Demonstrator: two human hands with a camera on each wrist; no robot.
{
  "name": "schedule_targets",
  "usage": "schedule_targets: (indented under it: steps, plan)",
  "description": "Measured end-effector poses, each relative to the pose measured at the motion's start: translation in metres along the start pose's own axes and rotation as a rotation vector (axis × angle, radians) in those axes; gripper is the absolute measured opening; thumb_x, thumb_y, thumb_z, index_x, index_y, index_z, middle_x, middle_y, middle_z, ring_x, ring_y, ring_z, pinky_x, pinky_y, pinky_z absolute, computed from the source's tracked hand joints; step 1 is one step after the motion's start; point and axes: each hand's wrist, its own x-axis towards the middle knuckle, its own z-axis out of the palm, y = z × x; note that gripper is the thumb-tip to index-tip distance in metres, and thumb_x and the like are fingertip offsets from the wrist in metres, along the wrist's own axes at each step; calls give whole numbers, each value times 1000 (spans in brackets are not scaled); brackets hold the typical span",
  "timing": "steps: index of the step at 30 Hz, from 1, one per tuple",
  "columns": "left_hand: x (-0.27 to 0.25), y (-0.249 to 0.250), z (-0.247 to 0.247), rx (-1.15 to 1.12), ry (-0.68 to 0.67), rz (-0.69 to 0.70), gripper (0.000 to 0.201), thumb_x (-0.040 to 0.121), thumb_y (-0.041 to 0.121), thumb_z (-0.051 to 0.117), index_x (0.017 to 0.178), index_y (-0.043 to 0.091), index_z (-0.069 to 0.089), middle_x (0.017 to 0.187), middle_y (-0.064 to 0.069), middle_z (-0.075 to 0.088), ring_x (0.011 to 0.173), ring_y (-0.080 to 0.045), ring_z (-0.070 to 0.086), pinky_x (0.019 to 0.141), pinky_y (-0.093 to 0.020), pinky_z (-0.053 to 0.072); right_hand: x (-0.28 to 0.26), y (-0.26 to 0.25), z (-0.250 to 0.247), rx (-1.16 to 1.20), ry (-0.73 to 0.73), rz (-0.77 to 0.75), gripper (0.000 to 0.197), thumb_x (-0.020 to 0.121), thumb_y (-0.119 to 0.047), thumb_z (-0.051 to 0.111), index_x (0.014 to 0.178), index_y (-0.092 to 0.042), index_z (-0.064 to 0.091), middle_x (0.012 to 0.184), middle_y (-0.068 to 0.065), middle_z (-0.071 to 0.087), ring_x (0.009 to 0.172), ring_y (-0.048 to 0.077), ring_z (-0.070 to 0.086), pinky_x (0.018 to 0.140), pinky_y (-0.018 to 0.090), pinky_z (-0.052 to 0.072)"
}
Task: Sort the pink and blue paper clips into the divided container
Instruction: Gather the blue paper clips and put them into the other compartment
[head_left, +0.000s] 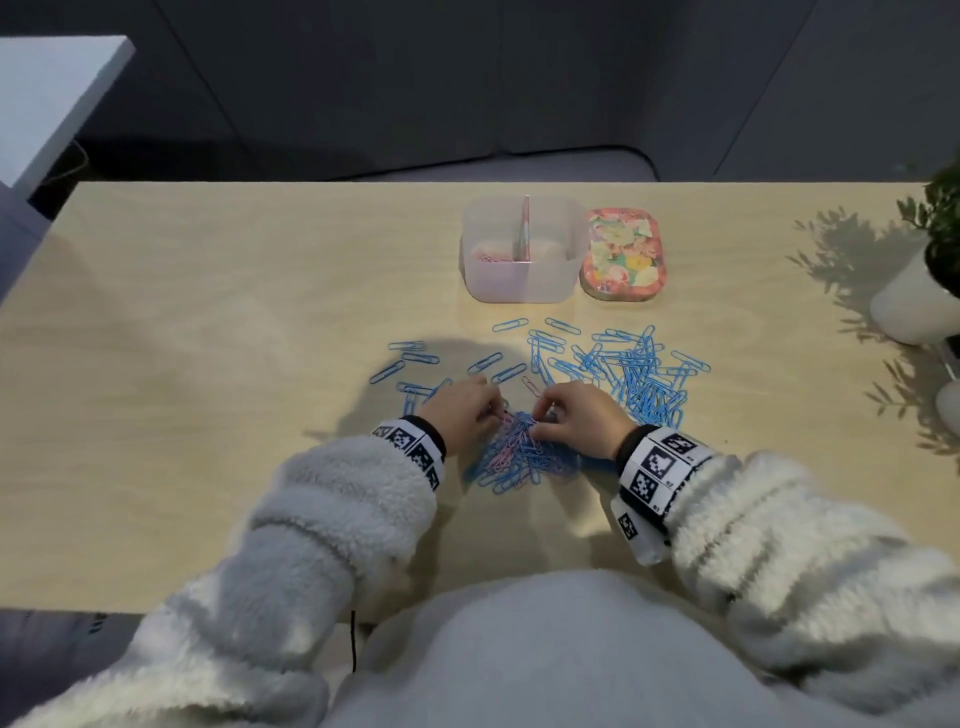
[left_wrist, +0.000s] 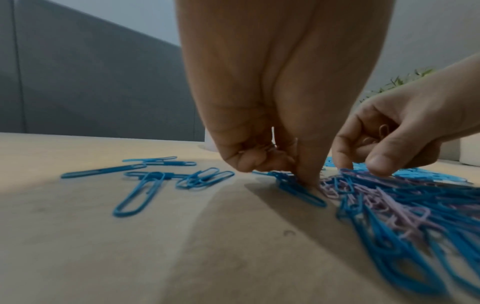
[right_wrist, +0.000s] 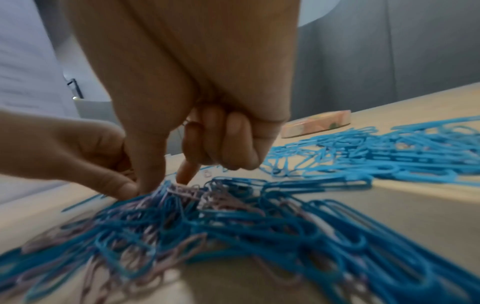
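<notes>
- A person in fleecy white sleeves (head_left: 332, 499) sat at a pale wooden worktop (head_left: 208, 364), both hands down in a mixed heap of pink and blue paper clips (head_left: 511, 452) at 6 o'clock.
- The left hand (head_left: 460, 413) had curled fingers holding pink clips, its thumb tip pressed into the heap.
- The right hand (head_left: 576, 413) also held pink clips in curled fingers, forefinger and thumb touching the heap.
- A spread of blue clips (head_left: 623, 369) lay at 3 o'clock of the hands.
- The clear divided container (head_left: 522, 249) stood at 12 o'clock, pink clips (head_left: 488, 256) in its left compartment.
- A flowered lid (head_left: 623, 254) lay just beside it, at its 3 o'clock.
</notes>
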Motion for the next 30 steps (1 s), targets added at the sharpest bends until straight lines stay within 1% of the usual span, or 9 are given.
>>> schedule_targets:
  steps: [2, 5, 8, 15, 19, 21, 23, 26, 30]
  plan:
    - [-1, 0, 1, 1, 13, 13, 17, 88, 19, 57, 100, 7, 59, 106, -12, 57, 98, -26, 55, 82, -31, 40, -1, 2, -1, 19, 28, -24, 8, 76, -23, 71, 78, -16, 68, 77, -1, 61, 76, 16, 55, 68, 27, 40]
    - [-3, -1, 2, -8, 3, 11, 21, 88, 24, 59, 99, 8, 60, 104, -11, 57, 96, -25, 55, 83, -31, 41, -4, 15, -12, 148, 6, 33, 13, 79, -14, 67, 66, -16, 65, 61, -4, 54, 58, 11, 48, 59, 25, 35]
    - [-3, -3, 4, 12, -8, 21, 18, 90, 21, 56, 99, 6, 61, 106, -12, 56, 97, -26, 55, 84, -31, 40, -9, 29, -24, 259, -3, 129, 21, 77, -11, 63, 57, -16, 61, 52, -1, 55, 48, 13, 49, 59, 28, 43]
    - [-3, -10, -7, -373, 152, -89, 12, 89, 15, 58, 90, 4, 63, 82, 1, 56, 70, -11, 48, 67, -20, 38, 18, -8, -29, -105, 140, 32, 10, 83, -22, 58, 81, -19, 67, 90, 6, 69, 88, 26, 62, 72, 30, 44]
    - [-5, -18, -18, -642, 167, -203, 5, 90, 13, 57, 87, 9, 56, 72, 10, 56, 60, 4, 52, 58, -9, 40, 39, -27, -14, -199, 96, 69, 17, 80, -27, 64, 85, -12, 69, 96, 10, 69, 93, 30, 62, 72, 31, 44]
    - [-7, -18, -21, -796, 125, -290, 9, 92, 14, 52, 85, 11, 55, 75, 6, 59, 55, 4, 54, 51, -7, 39, 42, -27, -11, -179, 77, 98, 14, 80, -22, 63, 79, -9, 68, 93, 13, 70, 91, 31, 63, 74, 33, 47]
    - [-9, -19, -21, -978, 95, -394, 18, 93, 14, 48, 75, 15, 52, 78, 1, 63, 56, -7, 49, 51, -15, 38, 42, -24, -11, -121, 15, 108, 12, 82, -17, 62, 71, -12, 64, 85, 11, 68, 89, 29, 63, 74, 32, 46]
    - [-9, -18, -17, -1135, 93, -424, 23, 92, 8, 43, 70, 14, 47, 72, -4, 64, 50, -10, 44, 46, -17, 34, 40, -17, -13, -86, -32, 86, 12, 82, -13, 60, 70, -13, 58, 80, 11, 65, 84, 29, 60, 71, 31, 43]
    - [-9, -15, -15, -1167, 44, -455, 23, 89, 1, 38, 75, 14, 51, 58, -2, 55, 42, -7, 48, 38, -14, 32, 31, -14, -17, 218, 10, 62, 15, 85, -2, 51, 70, -3, 53, 63, 9, 57, 58, 21, 50, 55, 26, 37]
